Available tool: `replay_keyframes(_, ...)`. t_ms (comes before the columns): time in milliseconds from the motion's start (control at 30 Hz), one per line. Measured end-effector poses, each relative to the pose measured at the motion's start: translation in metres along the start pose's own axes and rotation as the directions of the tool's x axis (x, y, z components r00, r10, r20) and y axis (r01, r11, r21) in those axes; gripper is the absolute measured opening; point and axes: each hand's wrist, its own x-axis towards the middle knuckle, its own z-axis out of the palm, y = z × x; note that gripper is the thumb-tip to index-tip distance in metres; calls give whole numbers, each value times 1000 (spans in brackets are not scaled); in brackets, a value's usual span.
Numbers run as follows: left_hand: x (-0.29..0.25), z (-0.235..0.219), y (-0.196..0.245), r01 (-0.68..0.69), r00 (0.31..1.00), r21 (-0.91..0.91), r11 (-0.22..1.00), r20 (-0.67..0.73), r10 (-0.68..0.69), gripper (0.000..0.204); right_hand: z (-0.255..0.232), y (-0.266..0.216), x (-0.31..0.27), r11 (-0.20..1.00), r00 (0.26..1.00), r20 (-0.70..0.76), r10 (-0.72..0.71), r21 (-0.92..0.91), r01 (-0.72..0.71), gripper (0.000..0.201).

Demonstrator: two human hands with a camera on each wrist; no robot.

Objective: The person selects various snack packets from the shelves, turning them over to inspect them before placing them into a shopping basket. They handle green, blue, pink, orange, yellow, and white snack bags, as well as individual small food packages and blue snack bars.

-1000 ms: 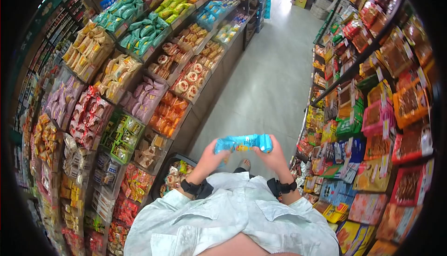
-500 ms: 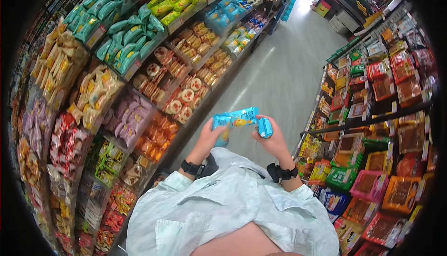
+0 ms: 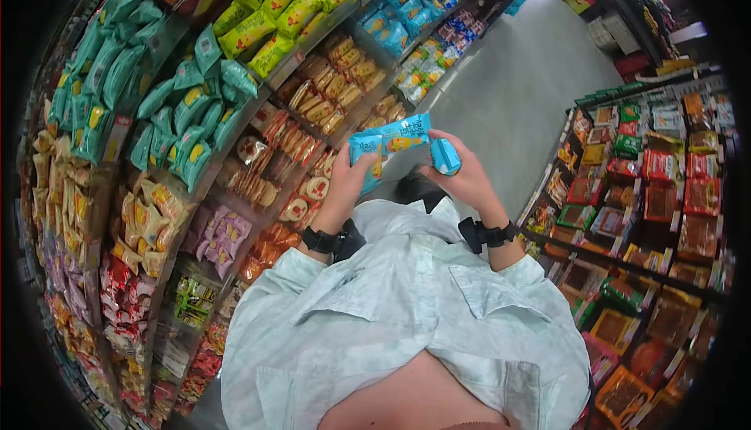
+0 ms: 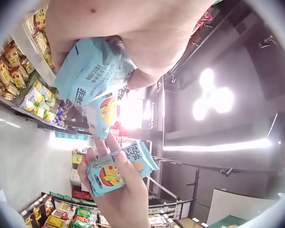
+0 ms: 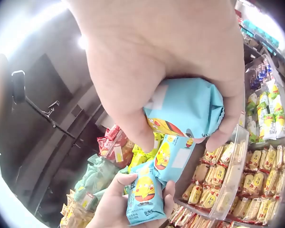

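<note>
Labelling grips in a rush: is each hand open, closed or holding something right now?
Left hand: closed, holding blue packets.
Right hand: closed, holding a single blue packet.

We're getting fisheye bending in all 3 views, w/ dark corners framing each. In the L wrist view, clustered ceiling lamps (image 4: 212,95) & a strip light (image 4: 218,145) are blowing out white, tho the blue packet (image 4: 109,176) is reading fairly crisp. R wrist: an overhead light (image 5: 28,28) is flaring top L. Head view's looking dimmer; the floor (image 3: 508,86) is catching soft sheen, & we're losing far-L packets (image 3: 62,266) to blur.
</note>
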Motion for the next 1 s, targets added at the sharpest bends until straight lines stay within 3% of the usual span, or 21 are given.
replay_keyframes(100, 48, 10, 0, -22, 995, 25, 999, -101, 24, 32, -22, 8, 61, 996, 996, 73, -57, -71, 62, 66)
replay_keyframes(167, 82, 21, 3, -45, 989, -6, 999, -144, 43, 31, -39, 19, 108, 951, 971, 106, -216, -201, 234, 70)
replay_keyframes(267, 143, 40, 4, -67, 970, -13, 998, -237, 62, 33, -67, 25, 180, 980, 973, 211, -91, -155, 125, 74)
replay_keyframes(433, 230, 82, 16, -100, 927, -8, 995, -365, 90, 33, -104, 32, 299, 955, 922, 331, -199, -146, 258, 74)
replay_keyframes(467, 244, 97, 29, -115, 913, 39, 993, -390, 121, 33, -108, 32, 323, 952, 910, 357, -211, -137, 275, 74)
replay_keyframes(600, 323, 91, -1, -129, 813, 250, 960, -528, 246, 36, -119, 47, 386, 957, 888, 430, -164, -150, 249, 72)
replay_keyframes(700, 335, 95, 0, -12, 791, 290, 957, -582, 186, 40, -128, 57, 411, 962, 865, 485, -130, -151, 229, 74)
replay_keyframes(767, 330, 98, 2, -17, 770, 266, 964, -611, 182, 41, -133, 63, 420, 963, 839, 533, -111, -149, 222, 75)
replay_keyframes(867, 320, 91, 9, -13, 761, 277, 961, -621, 189, 36, -134, 62, 424, 966, 759, 649, 48, -222, 129, 79)
replay_keyframes(1000, 303, 82, 26, -49, 801, 160, 986, -584, 135, 37, -118, 68, 417, 940, 665, 744, 70, -272, 206, 85)
